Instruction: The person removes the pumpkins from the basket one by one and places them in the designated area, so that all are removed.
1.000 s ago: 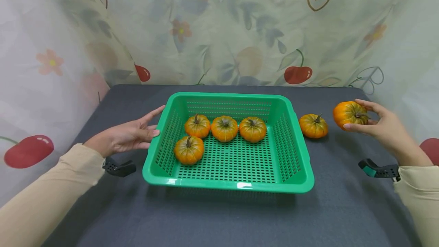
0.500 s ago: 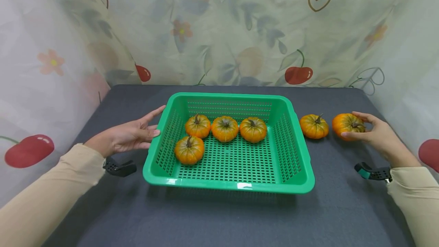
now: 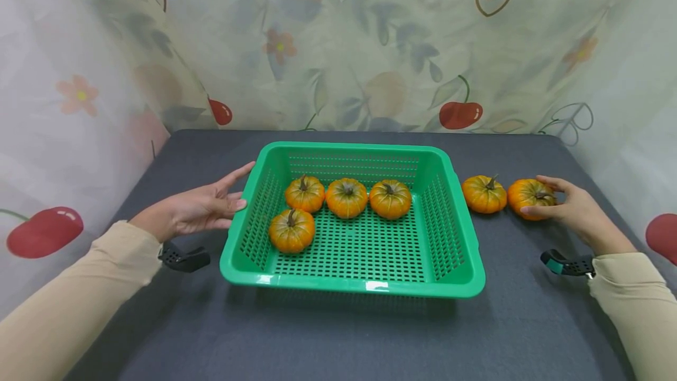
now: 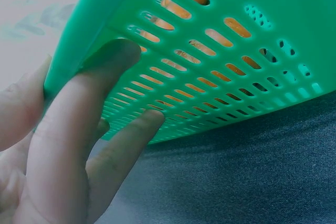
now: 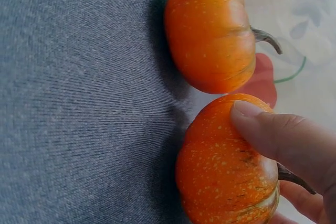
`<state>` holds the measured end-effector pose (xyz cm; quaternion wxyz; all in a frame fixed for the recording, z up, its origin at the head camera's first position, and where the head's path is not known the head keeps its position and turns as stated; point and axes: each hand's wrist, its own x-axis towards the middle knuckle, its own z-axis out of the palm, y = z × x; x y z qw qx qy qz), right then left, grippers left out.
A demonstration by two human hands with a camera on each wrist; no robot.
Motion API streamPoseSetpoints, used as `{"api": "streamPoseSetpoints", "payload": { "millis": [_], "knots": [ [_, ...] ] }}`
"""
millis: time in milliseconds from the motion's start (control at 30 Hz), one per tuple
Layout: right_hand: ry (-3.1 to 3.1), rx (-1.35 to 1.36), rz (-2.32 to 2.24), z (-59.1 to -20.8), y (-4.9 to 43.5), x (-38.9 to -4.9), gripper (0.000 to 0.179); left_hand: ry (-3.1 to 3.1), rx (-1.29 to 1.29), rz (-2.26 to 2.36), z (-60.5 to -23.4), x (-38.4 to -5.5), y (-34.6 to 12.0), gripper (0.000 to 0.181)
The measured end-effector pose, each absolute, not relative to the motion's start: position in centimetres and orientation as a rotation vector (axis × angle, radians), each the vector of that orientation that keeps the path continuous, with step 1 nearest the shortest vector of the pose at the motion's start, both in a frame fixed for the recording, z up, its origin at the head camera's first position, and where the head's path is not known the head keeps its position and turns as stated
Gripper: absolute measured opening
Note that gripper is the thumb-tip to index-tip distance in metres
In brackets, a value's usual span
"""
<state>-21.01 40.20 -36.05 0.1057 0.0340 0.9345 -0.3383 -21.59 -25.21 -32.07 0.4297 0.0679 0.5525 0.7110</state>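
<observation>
In the head view, a green plastic basket [image 3: 351,288] stands on the dark cloth. My left hand [image 3: 198,207] touches its left side, fingers extended. In the left wrist view, fingertips [image 4: 126,53] rest against the slotted outer wall. My right hand [image 3: 582,216] holds a small orange pumpkin [image 3: 529,199] between thumb and fingers, low at the table surface. Beside it sits another pumpkin [image 3: 483,194], between the held one and the basket. In the right wrist view, my thumb [image 5: 278,135] lies on the held pumpkin; its far side is hidden.
Several pumpkins lie in the basket: a row at the back, including the middle pumpkin [image 3: 346,199], and a front-left pumpkin [image 3: 291,231]. Patterned cloth [image 3: 338,46] hangs behind and at both sides of the dark table [image 3: 344,340].
My right hand has lowered the pumpkin to the table and shifted it left, close against the neighbouring pumpkin. My left hand and the basket have stayed put.
</observation>
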Motion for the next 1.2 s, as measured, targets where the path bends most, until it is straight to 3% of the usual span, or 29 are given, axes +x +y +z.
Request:
{"api": "streamPoseSetpoints", "payload": {
  "millis": [1200],
  "knots": [
    [2.707, 0.119, -0.888, -35.86, 39.77, -21.76, 0.102, 1.355, 0.161, 1.776, -32.02, -21.6, -25.38, 0.085]
  ]
}}
